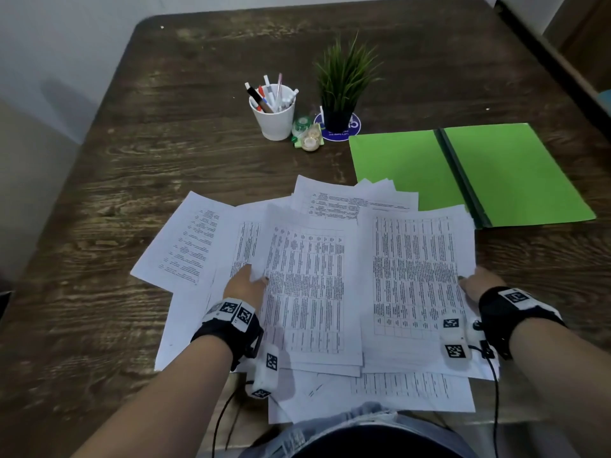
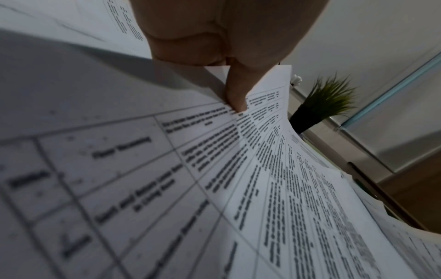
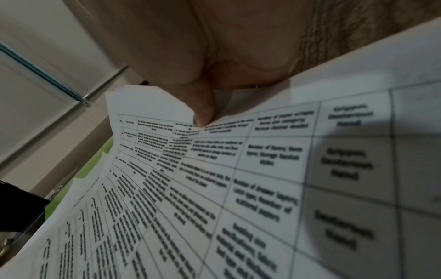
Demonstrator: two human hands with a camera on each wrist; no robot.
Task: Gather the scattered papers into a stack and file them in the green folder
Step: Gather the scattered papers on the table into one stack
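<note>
- Printed white paper sheets (image 1: 307, 276) are fanned across the lower centre of the head view; judged light, limp and slippery, best taken by the outer edges.
- Left hand (image 1: 246, 285) pinches the centre sheet's left edge; right hand (image 1: 481, 284) grasps the right sheet's edge.
- Open green card folder (image 1: 469, 173) lies at right on the dark wood-grain table (image 1: 132, 143); pale walls behind.

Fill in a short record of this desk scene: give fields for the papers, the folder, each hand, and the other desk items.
papers: printed sheets, spread and overlapping near the table's front edge
folder: green, open flat, back right; sheets overlap its near corner
left hand: pinches a middle sheet
right hand: grips the right-hand sheets' edge
other items: pen cup, potted plant
</note>
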